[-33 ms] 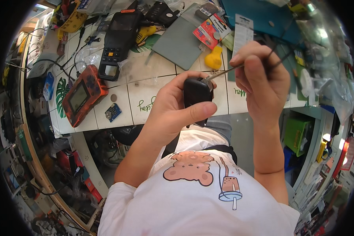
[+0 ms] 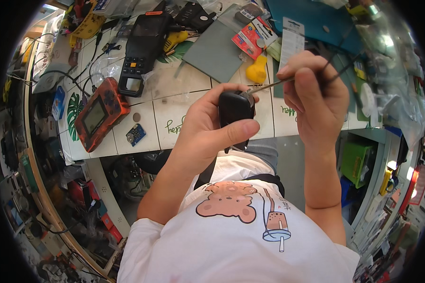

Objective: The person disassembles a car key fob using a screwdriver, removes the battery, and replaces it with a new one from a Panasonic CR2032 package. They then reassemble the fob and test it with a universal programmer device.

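My left hand (image 2: 200, 134) is wrapped around a black, rounded key fob (image 2: 233, 111), held above the table's near edge with the thumb across its lower part. My right hand (image 2: 318, 99) pinches metal tweezers (image 2: 275, 85), whose two dark arms spread out blurred behind the fingers. Their tips meet the fob's upper right corner, where a small metallic part shows; exactly what they touch is too small to tell. On the table left of the fob lie a small blue circuit board (image 2: 136, 135) and a round coin cell (image 2: 136, 116).
An orange and black handheld device (image 2: 101, 113) with a screen lies at the left, near a larger black handheld device (image 2: 144, 49). Beyond my hands are a grey pad (image 2: 212, 56), a red battery card (image 2: 254, 40) and a yellow object (image 2: 256, 70). Plastic bags (image 2: 401, 89) hang at the right.
The key fob and the fingers of my left hand have shifted very slightly left. My right hand and the tweezers have barely moved.
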A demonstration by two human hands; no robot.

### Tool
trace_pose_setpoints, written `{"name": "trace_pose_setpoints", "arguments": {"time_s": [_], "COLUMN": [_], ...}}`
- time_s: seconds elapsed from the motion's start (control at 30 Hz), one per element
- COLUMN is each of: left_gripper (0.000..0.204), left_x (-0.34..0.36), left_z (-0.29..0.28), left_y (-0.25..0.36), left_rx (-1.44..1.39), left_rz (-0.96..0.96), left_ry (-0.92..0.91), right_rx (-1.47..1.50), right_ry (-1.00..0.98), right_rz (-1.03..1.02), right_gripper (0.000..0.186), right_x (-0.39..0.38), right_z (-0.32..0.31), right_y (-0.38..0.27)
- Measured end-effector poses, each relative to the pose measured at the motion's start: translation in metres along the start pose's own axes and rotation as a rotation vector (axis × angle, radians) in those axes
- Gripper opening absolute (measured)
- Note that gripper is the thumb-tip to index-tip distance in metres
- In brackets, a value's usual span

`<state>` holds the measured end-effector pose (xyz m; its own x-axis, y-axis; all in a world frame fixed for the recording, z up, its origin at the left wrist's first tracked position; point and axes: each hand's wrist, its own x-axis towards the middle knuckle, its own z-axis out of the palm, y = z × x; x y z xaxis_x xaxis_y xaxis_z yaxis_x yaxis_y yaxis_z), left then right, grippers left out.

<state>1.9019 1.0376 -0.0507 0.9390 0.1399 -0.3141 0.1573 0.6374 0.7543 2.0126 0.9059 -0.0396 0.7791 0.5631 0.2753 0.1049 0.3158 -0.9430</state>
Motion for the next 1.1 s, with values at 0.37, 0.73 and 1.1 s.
{"name": "trace_pose_setpoints", "arguments": {"time_s": [0.37, 0.73, 1.1], "left_gripper": [0.057, 0.056, 0.068], "left_x": [-0.002, 0.006, 0.018], "left_z": [0.004, -0.002, -0.021], "left_y": [0.007, -0.013, -0.019], "left_rx": [0.089, -0.407, -0.932], "left_rz": [0.039, -0.393, -0.128], "left_ry": [0.031, -0.442, -0.839], "right_rx": [0.035, -0.319, -0.938], "right_ry": [0.081, -0.084, 0.103], "right_rz": [0.053, 0.171, 0.112], "right_gripper": [0.024, 0.019, 0.035], "right_x": [-0.006, 0.018, 0.070], "right_z": [-0.004, 0.035, -0.081], "right_y": [0.000, -0.017, 0.003]}}
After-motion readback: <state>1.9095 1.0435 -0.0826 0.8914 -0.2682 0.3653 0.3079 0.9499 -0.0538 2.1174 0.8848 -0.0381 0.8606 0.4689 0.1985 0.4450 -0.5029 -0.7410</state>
